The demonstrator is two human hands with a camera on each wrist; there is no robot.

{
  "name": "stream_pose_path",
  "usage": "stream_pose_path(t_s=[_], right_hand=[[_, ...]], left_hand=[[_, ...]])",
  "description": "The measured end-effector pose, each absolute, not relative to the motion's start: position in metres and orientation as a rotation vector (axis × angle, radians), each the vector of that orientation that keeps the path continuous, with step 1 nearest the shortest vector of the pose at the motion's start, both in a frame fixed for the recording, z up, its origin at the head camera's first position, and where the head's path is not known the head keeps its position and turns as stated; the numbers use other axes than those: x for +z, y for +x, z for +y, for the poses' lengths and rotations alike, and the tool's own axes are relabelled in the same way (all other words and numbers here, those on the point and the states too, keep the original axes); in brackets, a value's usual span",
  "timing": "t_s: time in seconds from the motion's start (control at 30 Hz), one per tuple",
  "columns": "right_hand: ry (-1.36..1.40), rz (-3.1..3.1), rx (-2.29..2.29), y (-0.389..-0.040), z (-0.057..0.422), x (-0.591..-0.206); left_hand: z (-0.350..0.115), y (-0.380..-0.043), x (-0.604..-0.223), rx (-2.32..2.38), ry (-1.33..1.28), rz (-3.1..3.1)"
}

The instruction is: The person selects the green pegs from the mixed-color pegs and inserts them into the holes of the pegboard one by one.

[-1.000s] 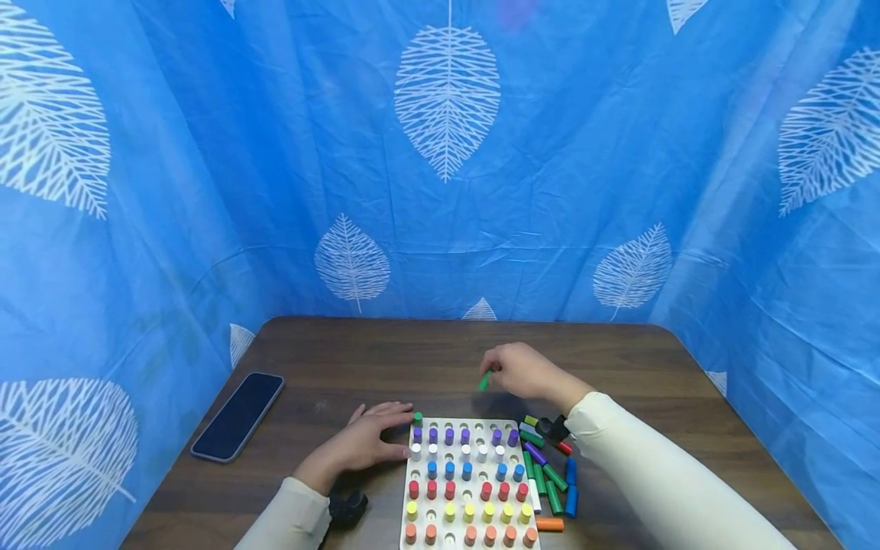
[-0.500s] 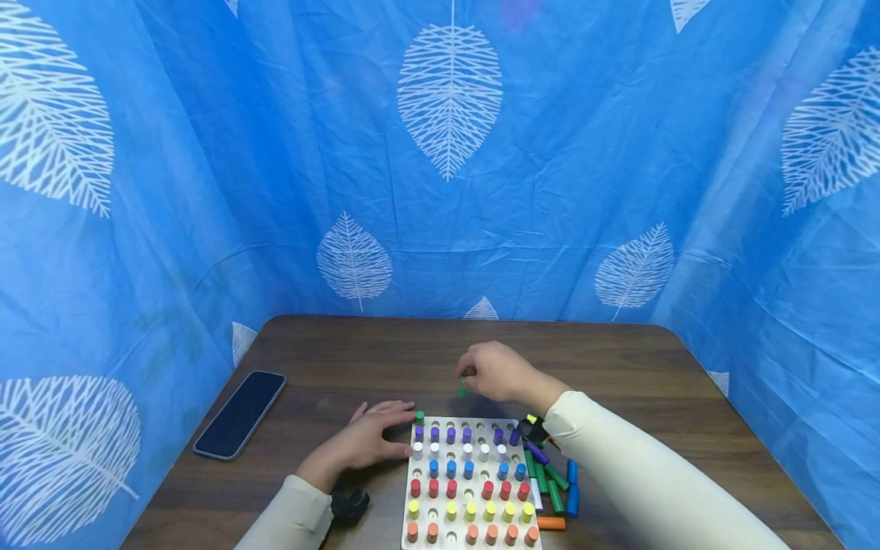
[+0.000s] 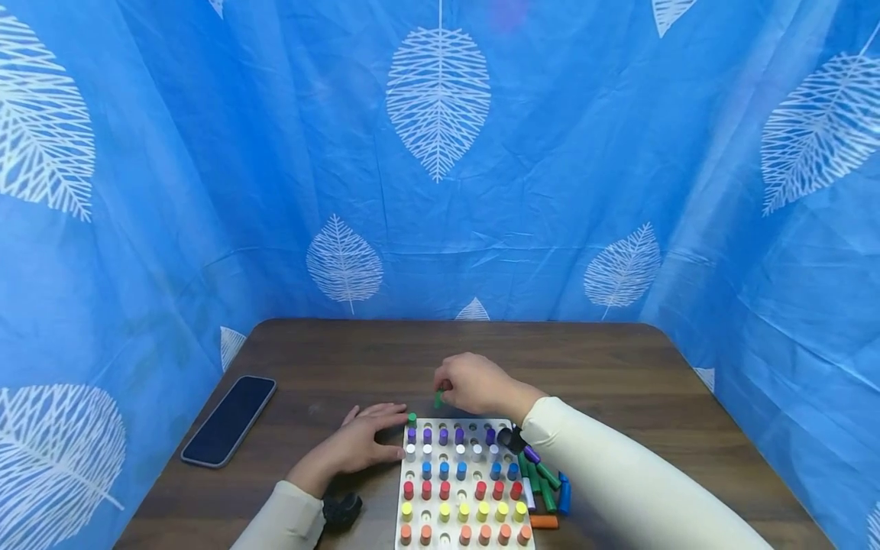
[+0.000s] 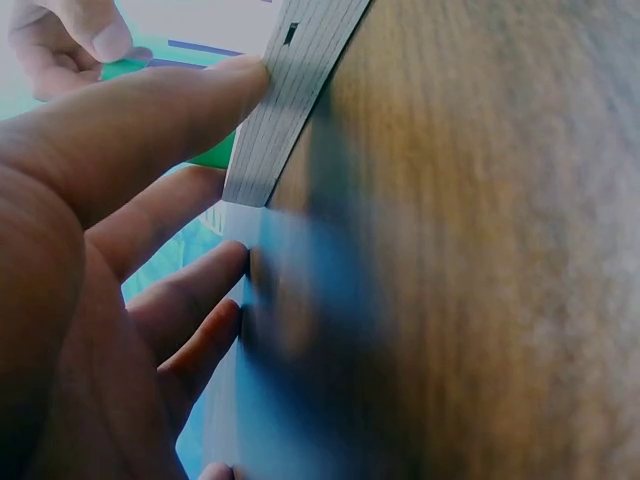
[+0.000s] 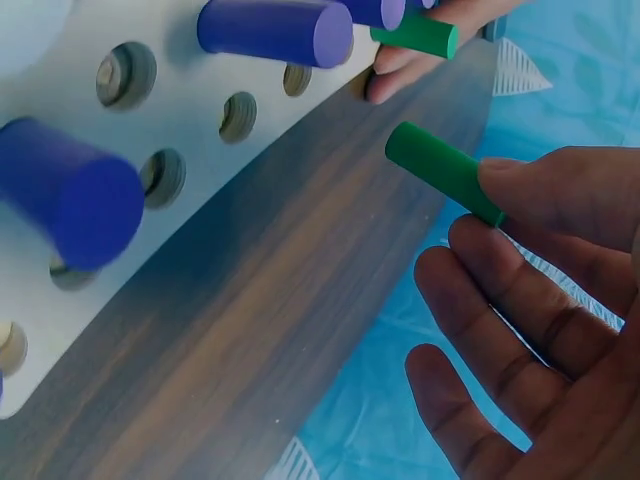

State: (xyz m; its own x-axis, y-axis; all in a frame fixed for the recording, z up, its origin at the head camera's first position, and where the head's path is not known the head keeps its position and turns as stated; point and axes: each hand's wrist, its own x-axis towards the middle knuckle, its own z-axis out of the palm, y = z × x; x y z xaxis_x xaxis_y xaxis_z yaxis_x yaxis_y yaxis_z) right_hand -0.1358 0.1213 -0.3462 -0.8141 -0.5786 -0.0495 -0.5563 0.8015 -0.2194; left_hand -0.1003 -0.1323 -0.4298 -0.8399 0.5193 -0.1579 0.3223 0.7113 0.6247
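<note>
A white pegboard (image 3: 417,500) stands on the table with rows of purple, white, blue, red, yellow and orange pegs. In its far row a green peg (image 3: 412,419) sits upright at the left corner; the other holes there show bare. My right hand (image 3: 476,384) pinches another green peg (image 5: 440,172) between thumb and fingertips, tilted, just beyond the board's far edge and apart from the holes. At the board's far-left corner lies my left hand (image 3: 360,443), fingers extended. Its thumb (image 4: 190,95) touches the board's side wall in the left wrist view.
Loose pegs lie right of the board, among them green (image 3: 548,496), blue (image 3: 564,493), white (image 3: 528,495) and orange (image 3: 544,522) ones, partly behind the right sleeve (image 3: 619,466). A phone (image 3: 229,422) lies at the table's left. Blue leaf-patterned cloth (image 3: 536,191) surrounds the table.
My right hand has carried the green peg leftward along the far side of the board, toward the seated green peg. My left hand stays at the corner; the head view shifts slightly.
</note>
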Motion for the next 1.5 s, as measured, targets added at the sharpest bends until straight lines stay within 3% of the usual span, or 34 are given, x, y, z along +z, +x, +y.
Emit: stream_pose_path(t_s=[0.43,0.73,1.5], right_hand=[[-0.886,2.807,-0.195,-0.130,0.109,-0.355],[-1.026,2.744,-0.145,-0.131,0.103,-0.364],[-1.039,2.749,-0.159,-0.130,0.098,-0.359]], left_hand=[[-0.132,-0.102,-0.430,0.857,0.645,2.583],[-0.133,-0.099,-0.430,0.872,0.631,2.571],[-0.132,-0.099,-0.426,0.873,0.624,2.568]])
